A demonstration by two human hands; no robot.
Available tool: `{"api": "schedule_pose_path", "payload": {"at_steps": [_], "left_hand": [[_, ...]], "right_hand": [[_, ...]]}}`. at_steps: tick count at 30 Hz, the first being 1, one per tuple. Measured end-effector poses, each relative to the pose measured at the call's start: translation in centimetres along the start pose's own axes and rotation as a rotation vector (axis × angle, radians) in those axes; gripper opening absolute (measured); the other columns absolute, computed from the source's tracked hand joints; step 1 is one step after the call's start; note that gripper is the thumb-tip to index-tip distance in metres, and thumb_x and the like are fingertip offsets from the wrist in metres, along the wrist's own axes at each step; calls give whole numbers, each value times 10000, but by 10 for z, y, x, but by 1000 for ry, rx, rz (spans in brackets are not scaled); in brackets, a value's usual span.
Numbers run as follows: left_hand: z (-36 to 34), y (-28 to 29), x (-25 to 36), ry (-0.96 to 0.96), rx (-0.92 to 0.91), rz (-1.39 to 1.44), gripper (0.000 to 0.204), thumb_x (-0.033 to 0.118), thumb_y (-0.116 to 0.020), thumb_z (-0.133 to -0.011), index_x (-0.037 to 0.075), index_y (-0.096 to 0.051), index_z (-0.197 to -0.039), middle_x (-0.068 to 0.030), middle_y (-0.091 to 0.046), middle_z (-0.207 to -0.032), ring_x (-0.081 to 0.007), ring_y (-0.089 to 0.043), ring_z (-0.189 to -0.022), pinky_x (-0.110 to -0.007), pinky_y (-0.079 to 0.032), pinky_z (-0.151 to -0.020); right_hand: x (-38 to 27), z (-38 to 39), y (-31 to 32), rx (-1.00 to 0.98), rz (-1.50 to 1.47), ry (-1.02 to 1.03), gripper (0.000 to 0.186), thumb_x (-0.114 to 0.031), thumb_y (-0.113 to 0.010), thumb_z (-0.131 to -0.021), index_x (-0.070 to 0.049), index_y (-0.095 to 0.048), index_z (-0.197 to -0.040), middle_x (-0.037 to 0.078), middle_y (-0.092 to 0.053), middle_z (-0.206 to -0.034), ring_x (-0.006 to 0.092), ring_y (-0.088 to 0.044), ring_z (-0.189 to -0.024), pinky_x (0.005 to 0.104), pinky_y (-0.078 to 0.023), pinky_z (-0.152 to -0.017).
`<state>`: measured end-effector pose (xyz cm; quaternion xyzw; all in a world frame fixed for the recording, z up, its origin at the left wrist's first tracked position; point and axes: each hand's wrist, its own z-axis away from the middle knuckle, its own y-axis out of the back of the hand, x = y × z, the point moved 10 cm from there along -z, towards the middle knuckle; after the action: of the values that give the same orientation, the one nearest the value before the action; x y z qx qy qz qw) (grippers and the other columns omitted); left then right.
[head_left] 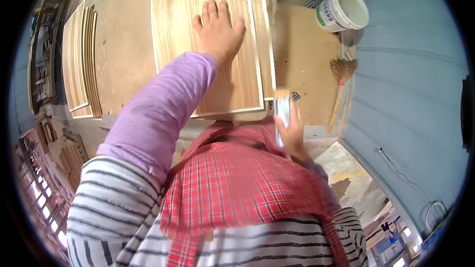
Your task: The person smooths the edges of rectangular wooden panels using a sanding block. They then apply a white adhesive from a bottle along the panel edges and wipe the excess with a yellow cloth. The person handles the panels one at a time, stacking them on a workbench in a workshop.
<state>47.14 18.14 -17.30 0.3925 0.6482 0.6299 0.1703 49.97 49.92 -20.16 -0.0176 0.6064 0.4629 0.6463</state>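
My left hand (216, 32) lies palm down with fingers apart on a pale wood-grain panel (178, 79) with light edging, which rests on another panel (267, 39). At the right edge of these panels, my right hand (292, 131) grips a flat, light blue-white block with a tan end (281, 106), held upright along the edge. Its exact kind is hard to make out, and part of it is behind my fingers.
A stack of panels (76, 59) lies at left on the worktable (121, 29). A white bucket (354, 7) and a straw brush (341, 74) are at right, beside a blue-grey wall (410, 94). More boards (64, 153) stand at lower left.
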Motion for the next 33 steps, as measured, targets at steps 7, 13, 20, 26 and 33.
{"api": "schedule_pose_path", "payload": {"at_steps": [7, 13, 20, 26, 33], "left_hand": [[42, 41, -114, 82, 264, 371, 605, 301, -574, -843, -1, -393, -1334, -243, -398, -1358, -365, -369, -1267, -463, -270, -1049], [121, 14, -224, 483, -84, 785, 493, 216, -604, -844, -24, -467, -1253, -212, -571, -1148, -314, -547, -1076, -384, -414, -921], [110, 10, -189, 651, 9, 882, 395, 119, -610, -833, 5, -542, -1206, -125, -638, -1050, -225, -605, -938, -346, -479, -817], [80, -14, -182, 520, -110, 761, 537, 130, -636, -799, -43, -444, -1270, -156, -594, -1097, -266, -574, -982, -359, -455, -866], [-101, 40, -167, -56, 37, 14, 785, 393, -717, -740, -11, -379, -1322, -220, -448, -1311, -367, -433, -1200, -440, -381, -987]], "right_hand": [[12, 49, 34, 170, -635, -305, 426, -103, -621, -844, -8, -472, -1232, 58, -580, -1045, 117, -557, -910, 265, -463, -790], [7, 16, 5, 90, -897, -240, 351, -202, -606, -871, -35, -514, -1165, 28, -584, -926, 81, -537, -782, 243, -451, -683], [12, -5, -42, 103, -1094, -433, 295, -342, -602, -845, -79, -549, -967, 12, -556, -743, 115, -540, -595, 272, -456, -508], [11, -12, -45, 118, -1235, -529, 285, -377, -592, -843, -109, -530, -917, -4, -520, -697, 119, -545, -611, 272, -466, -539], [25, 10, -66, -5, -1462, -643, 482, -331, -546, -883, -70, -444, -1275, 36, -527, -1079, 202, -519, -1107, 361, -418, -968]]}}
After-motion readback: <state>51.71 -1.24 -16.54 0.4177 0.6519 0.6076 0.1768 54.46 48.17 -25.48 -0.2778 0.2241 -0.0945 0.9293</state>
